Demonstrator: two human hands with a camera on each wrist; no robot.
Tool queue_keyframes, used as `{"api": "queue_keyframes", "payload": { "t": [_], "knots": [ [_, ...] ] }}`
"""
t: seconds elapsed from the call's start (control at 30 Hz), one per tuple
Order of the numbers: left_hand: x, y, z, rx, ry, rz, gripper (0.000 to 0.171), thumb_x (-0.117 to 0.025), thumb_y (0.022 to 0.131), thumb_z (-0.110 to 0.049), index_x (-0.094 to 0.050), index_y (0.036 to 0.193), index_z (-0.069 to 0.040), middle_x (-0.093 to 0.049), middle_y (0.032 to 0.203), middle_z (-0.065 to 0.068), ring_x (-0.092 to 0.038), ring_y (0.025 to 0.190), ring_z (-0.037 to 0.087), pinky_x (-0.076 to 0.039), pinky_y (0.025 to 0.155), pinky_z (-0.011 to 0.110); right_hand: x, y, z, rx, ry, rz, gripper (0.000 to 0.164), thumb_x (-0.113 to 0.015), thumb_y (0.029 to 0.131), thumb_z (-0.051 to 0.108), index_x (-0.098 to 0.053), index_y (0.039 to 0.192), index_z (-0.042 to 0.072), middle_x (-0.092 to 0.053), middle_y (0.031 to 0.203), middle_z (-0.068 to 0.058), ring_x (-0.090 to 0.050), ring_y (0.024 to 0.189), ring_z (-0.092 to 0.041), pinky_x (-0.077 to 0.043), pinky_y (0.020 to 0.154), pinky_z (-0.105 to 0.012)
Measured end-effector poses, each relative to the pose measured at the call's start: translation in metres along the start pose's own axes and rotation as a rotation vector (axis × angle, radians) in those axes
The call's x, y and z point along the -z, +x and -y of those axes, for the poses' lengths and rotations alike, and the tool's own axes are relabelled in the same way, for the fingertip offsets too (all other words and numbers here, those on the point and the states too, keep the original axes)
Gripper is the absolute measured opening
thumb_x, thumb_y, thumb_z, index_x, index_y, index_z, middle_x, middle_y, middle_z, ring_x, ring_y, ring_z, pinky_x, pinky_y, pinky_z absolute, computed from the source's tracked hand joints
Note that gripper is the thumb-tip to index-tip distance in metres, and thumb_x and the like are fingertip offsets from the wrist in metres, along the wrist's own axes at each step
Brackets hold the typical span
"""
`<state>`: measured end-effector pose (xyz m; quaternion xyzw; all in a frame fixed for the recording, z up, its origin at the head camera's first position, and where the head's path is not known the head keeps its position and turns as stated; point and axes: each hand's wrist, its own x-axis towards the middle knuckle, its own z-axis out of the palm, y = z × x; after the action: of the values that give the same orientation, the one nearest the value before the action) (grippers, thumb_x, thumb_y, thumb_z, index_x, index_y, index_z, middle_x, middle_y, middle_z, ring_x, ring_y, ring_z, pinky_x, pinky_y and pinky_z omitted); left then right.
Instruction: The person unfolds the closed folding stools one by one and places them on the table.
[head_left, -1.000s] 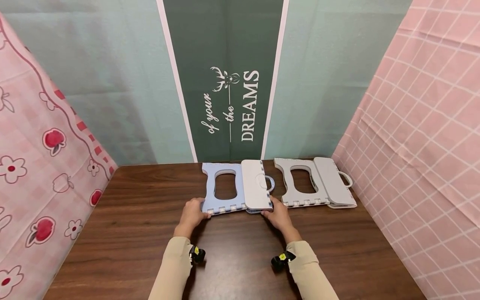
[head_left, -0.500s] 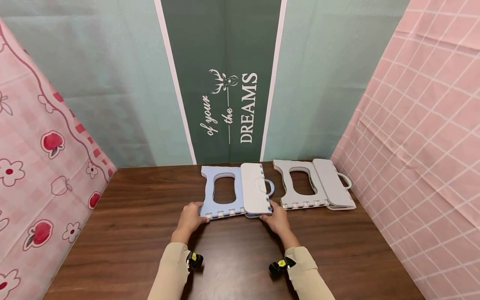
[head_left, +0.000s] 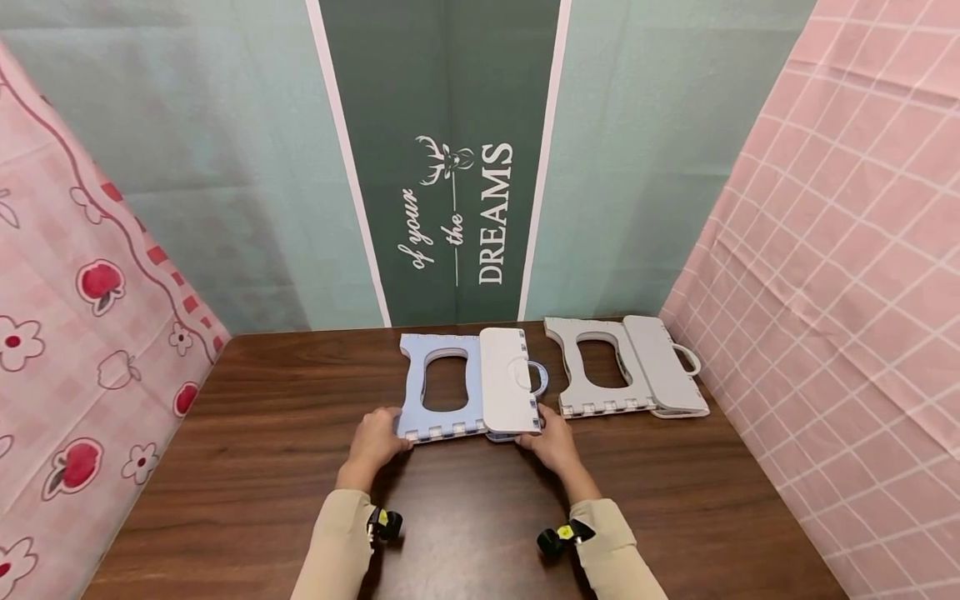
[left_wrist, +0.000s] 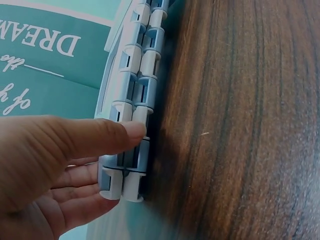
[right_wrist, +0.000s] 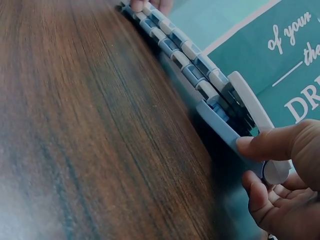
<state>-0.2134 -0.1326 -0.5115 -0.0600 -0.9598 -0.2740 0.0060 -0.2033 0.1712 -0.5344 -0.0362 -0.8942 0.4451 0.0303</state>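
Observation:
A folded blue-and-white step stool (head_left: 508, 379) lies flat near the back of the table, its curved blue carrying handle pointing right. My left hand (head_left: 372, 442) grips its near left corner. In the left wrist view the left thumb (left_wrist: 135, 131) presses on the hinged edge, with fingers behind the end. At the near right corner my right hand (head_left: 553, 440) holds the stool. The right wrist view shows that thumb (right_wrist: 250, 146) on the blue lower panel and curled fingers at the rounded end (right_wrist: 276, 172).
A second folded step stool (head_left: 660, 362), light grey, lies to the right with its handle pointing right. The brown wooden table (head_left: 465, 533) ends at a green-panelled cloth (head_left: 457, 100). Pink cloths hang at the left (head_left: 45, 333) and right (head_left: 847, 275).
Both hands have drawn the blue-and-white step stool slightly toward me, keeping their grip on its corners. The grey step stool stays in place.

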Motion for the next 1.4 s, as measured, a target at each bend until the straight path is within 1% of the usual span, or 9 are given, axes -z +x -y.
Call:
{"api": "queue_keyframes", "payload": {
  "t": [0.17,0.43,0.63,0.8,0.9,1.03,1.23,1.33,1.4],
  "knots": [
    [0.003,-0.001,0.001,0.021,-0.007,0.01,0.059,-0.084,0.06,-0.01,-0.062,0.112,0.006,-0.062,0.106,0.022,-0.057,0.098,0.039,-0.045,0.082,0.047,-0.001,-0.002,0.002,-0.023,0.128,0.009,0.072,-0.082,0.061,-0.001,-0.048,0.122,-0.016,-0.063,0.095,-0.018,-0.059,0.084,-0.025,-0.047,0.075,-0.038],
    [0.006,-0.002,0.003,0.033,-0.034,0.008,0.059,-0.084,0.058,-0.008,-0.062,0.111,0.006,-0.061,0.105,0.023,-0.056,0.098,0.04,-0.044,0.083,0.047,-0.002,-0.006,0.004,-0.031,0.341,0.022,0.07,-0.077,0.064,-0.009,-0.043,0.124,-0.015,-0.059,0.102,-0.024,-0.061,0.08,-0.023,-0.048,0.064,-0.025],
    [0.009,-0.003,0.006,0.048,-0.098,0.004,0.058,-0.083,0.059,-0.006,-0.061,0.112,0.007,-0.061,0.108,0.023,-0.055,0.101,0.039,-0.043,0.085,0.047,-0.002,-0.006,0.009,-0.002,0.448,0.026,0.069,-0.073,0.067,-0.013,-0.037,0.127,-0.015,-0.054,0.11,-0.026,-0.058,0.087,-0.022,-0.047,0.067,-0.02],
    [0.01,-0.003,0.008,0.047,-0.121,0.003,0.057,-0.084,0.058,-0.006,-0.063,0.11,0.007,-0.062,0.106,0.022,-0.056,0.098,0.037,-0.044,0.084,0.046,0.003,-0.011,0.022,0.007,0.528,0.043,0.069,-0.069,0.068,-0.016,-0.034,0.127,-0.017,-0.052,0.11,-0.029,-0.057,0.092,-0.027,-0.047,0.067,-0.019],
    [0.012,-0.003,0.008,0.052,-0.123,0.008,0.058,-0.084,0.057,-0.007,-0.063,0.109,0.007,-0.063,0.105,0.022,-0.057,0.096,0.036,-0.044,0.082,0.046,0.01,-0.016,0.035,0.027,0.553,0.05,0.067,-0.067,0.068,-0.018,-0.033,0.126,-0.02,-0.052,0.11,-0.031,-0.057,0.092,-0.029,-0.048,0.066,-0.019],
    [0.011,-0.004,0.008,0.06,-0.117,0.025,0.058,-0.084,0.058,-0.008,-0.062,0.11,0.007,-0.063,0.105,0.022,-0.057,0.095,0.035,-0.045,0.081,0.045,0.015,-0.023,0.048,0.048,0.545,0.04,0.064,-0.066,0.069,-0.019,-0.034,0.125,-0.02,-0.052,0.108,-0.031,-0.056,0.092,-0.029,-0.048,0.069,-0.021],
    [0.012,-0.005,0.011,0.055,-0.126,0.028,0.058,-0.084,0.057,-0.008,-0.063,0.109,0.007,-0.063,0.104,0.022,-0.057,0.092,0.034,-0.045,0.08,0.045,0.017,-0.026,0.058,0.06,0.547,0.022,0.064,-0.067,0.069,-0.018,-0.037,0.125,-0.018,-0.054,0.107,-0.027,-0.055,0.094,-0.027,-0.047,0.077,-0.031],
    [0.013,-0.006,0.012,0.049,-0.129,0.027,0.057,-0.084,0.056,-0.008,-0.064,0.107,0.006,-0.064,0.102,0.02,-0.057,0.09,0.032,-0.045,0.079,0.044,0.018,-0.026,0.062,0.069,0.56,0.024,0.064,-0.066,0.069,-0.019,-0.037,0.125,-0.018,-0.053,0.107,-0.027,-0.055,0.093,-0.026,-0.047,0.077,-0.03],
    [0.014,-0.006,0.013,0.046,-0.127,0.028,0.055,-0.084,0.055,-0.007,-0.064,0.105,0.006,-0.064,0.099,0.019,-0.057,0.088,0.031,-0.045,0.078,0.044,0.018,-0.027,0.064,0.075,0.568,0.028,0.064,-0.066,0.069,-0.019,-0.037,0.125,-0.018,-0.053,0.106,-0.027,-0.054,0.091,-0.024,-0.047,0.075,-0.027]
  ]
}}
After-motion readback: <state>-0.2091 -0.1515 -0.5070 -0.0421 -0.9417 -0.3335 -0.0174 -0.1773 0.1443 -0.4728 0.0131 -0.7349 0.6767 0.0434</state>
